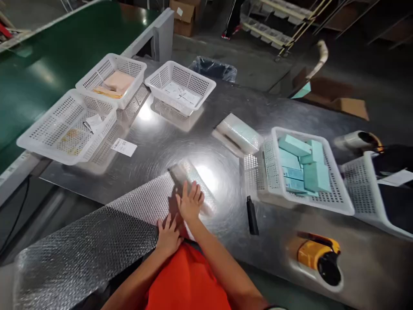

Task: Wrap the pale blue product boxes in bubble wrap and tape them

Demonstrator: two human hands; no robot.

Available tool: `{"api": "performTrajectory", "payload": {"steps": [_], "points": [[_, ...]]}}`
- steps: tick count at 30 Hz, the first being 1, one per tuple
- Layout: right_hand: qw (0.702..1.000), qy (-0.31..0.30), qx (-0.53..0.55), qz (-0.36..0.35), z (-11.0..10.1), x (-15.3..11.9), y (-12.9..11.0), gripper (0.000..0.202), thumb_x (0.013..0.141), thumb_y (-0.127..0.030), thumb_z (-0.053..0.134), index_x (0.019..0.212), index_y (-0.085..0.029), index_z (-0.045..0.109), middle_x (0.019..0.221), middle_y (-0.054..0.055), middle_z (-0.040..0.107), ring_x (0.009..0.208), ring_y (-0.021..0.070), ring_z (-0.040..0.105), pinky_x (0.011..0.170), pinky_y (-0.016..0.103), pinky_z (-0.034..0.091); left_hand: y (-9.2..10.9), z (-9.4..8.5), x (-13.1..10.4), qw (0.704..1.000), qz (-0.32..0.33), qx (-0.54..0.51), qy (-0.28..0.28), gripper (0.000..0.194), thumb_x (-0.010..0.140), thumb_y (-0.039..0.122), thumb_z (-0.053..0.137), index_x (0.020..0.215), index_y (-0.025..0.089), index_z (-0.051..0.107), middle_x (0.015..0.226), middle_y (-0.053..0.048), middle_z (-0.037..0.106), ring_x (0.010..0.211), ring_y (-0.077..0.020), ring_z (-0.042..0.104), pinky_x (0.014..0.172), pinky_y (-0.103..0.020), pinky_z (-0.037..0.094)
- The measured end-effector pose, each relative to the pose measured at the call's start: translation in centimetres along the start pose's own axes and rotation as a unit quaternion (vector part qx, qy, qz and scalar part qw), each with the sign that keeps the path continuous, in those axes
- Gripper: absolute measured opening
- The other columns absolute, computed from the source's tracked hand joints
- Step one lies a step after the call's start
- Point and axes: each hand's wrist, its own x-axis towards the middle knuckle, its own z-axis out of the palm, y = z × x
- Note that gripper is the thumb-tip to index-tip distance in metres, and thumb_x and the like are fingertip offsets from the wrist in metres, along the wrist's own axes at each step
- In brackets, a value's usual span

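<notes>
Steel worktop (222,245), bubble wrap (129,215) spread toward 8 o'clock. Left hand (168,237) open on it, right hand (190,206) open on the bundle (197,175) near centre, likely so nothing slips.

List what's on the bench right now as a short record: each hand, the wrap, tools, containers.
left hand: left hand, fingers spread, at the bubble wrap's near edge
right hand: right hand, open, on the bundle
wrap: bubble wrap, running leftward from the bundle
wrapped package: package, beyond the bundle
tools: black-handled tool, right of the bundle; orange tape dispenser, farther right
containers: white basket holding teal boxes
label: white label, far left
</notes>
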Motion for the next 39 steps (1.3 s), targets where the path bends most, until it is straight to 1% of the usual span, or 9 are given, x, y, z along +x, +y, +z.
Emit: {"api": "performTrajectory", "payload": {"steps": [4, 8, 15, 18, 21, 25, 33, 36, 39], "points": [[0.998, -0.036, 0.049, -0.018, -2.0, -1.1, -2.9, 0.055, 0.09, -0.007, 0.032, 0.144, -0.01, 0.04, 0.123, 0.021, 0.061, 0.108, 0.0286, 0.056, 0.09, 0.044, 0.043, -0.4, -3.0, 0.0, 0.999, -0.024, -0.024, 0.018, 0.048, 0.092, 0.026, 0.039, 0.139, 0.023, 0.047, 0.15, -0.011, 0.043, 0.14, -0.0294, 0.034, 0.115, -0.061, 0.021], [0.99, -0.109, 0.031, -0.081, -4.6, 0.9, -4.1, 0.046, 0.089, -0.007, 0.04, 0.132, -0.012, 0.055, 0.094, 0.015, 0.069, 0.094, 0.0269, 0.056, 0.08, 0.04, 0.044, -1.6, -4.2, 0.0, 0.998, -0.037, -0.042, 0.02, 0.044, 0.09, 0.023, 0.041, 0.131, 0.017, 0.054, 0.145, -0.013, 0.048, 0.134, -0.0259, 0.043, 0.114, -0.048, 0.031], [0.974, -0.148, 0.083, -0.148, -2.3, 1.7, -2.0, 0.024, 0.084, -0.028, 0.062, 0.105, -0.034, 0.071, 0.141, 0.006, 0.047, 0.126, 0.0333, 0.038, 0.101, 0.054, 0.03, -4.3, -4.2, -1.7, 0.996, -0.053, -0.062, 0.024, 0.04, 0.09, 0.021, 0.038, 0.125, 0.015, 0.058, 0.138, -0.012, 0.055, 0.125, -0.0221, 0.052, 0.11, -0.039, 0.04], [0.981, -0.158, 0.093, -0.068, -1.2, 2.9, -0.1, 0.057, 0.077, -0.041, 0.069, 0.131, -0.029, 0.054, 0.157, 0.011, 0.025, 0.139, 0.0394, 0.025, 0.104, 0.057, 0.029, -4.8, -4.0, -2.9, 0.997, -0.037, -0.064, 0.01, 0.039, 0.087, 0.019, 0.043, 0.122, 0.016, 0.061, 0.145, -0.01, 0.048, 0.133, -0.0247, 0.045, 0.113, -0.04, 0.035], [0.96, -0.235, 0.126, 0.09, -1.2, 4.0, 0.6, 0.106, 0.062, -0.06, 0.075, 0.146, -0.015, 0.029, 0.147, 0.023, 0.038, 0.127, 0.0383, 0.046, 0.093, 0.047, 0.043, -4.1, -3.5, -3.5, 0.999, -0.012, -0.038, -0.005, 0.039, 0.085, 0.02, 0.047, 0.12, 0.017, 0.063, 0.149, -0.01, 0.043, 0.139, -0.0301, 0.035, 0.117, -0.046, 0.028], [0.931, -0.308, 0.151, 0.125, -1.9, 4.9, 1.0, 0.085, 0.064, -0.063, 0.071, 0.133, -0.02, 0.044, 0.117, 0.013, 0.066, 0.107, 0.0314, 0.063, 0.082, 0.039, 0.048, -1.7, -3.2, -2.5, 1.0, -0.012, -0.002, -0.02, 0.046, 0.084, 0.028, 0.053, 0.128, 0.017, 0.058, 0.149, -0.014, 0.042, 0.141, -0.0376, 0.028, 0.115, -0.055, 0.026], [0.961, -0.234, 0.017, 0.149, -4.0, 9.1, 8.3, 0.068, 0.07, -0.054, 0.07, 0.12, -0.013, 0.051, 0.107, 0.015, 0.068, 0.105, 0.0311, 0.062, 0.092, 0.045, 0.039, 3.8, -3.2, 1.3, 0.997, 0.064, -0.01, -0.04, 0.048, 0.087, 0.035, 0.049, 0.133, 0.022, 0.053, 0.152, -0.012, 0.04, 0.141, -0.0304, 0.032, 0.118, -0.053, 0.023], [0.986, -0.124, -0.028, 0.109, -4.1, 7.0, 6.7, 0.058, 0.073, -0.045, 0.068, 0.116, -0.009, 0.055, 0.121, 0.023, 0.06, 0.116, 0.036, 0.054, 0.099, 0.051, 0.033, 2.8, -3.7, 1.2, 0.999, -0.028, 0.027, 0.015, 0.05, 0.086, 0.031, 0.049, 0.135, 0.019, 0.051, 0.156, -0.014, 0.032, 0.145, -0.0358, 0.021, 0.117, -0.06, 0.017], [0.998, -0.043, -0.037, 0.027, -3.7, 2.4, 2.0, 0.047, 0.082, -0.034, 0.058, 0.12, -0.007, 0.055, 0.145, 0.027, 0.04, 0.136, 0.043, 0.031, 0.106, 0.057, 0.021, 0.2, -4.4, 0.4, 0.993, -0.098, 0.064, 0.027, 0.049, 0.085, 0.026, 0.049, 0.134, 0.017, 0.053, 0.155, -0.015, 0.032, 0.145, -0.0355, 0.023, 0.115, -0.063, 0.018]]}}
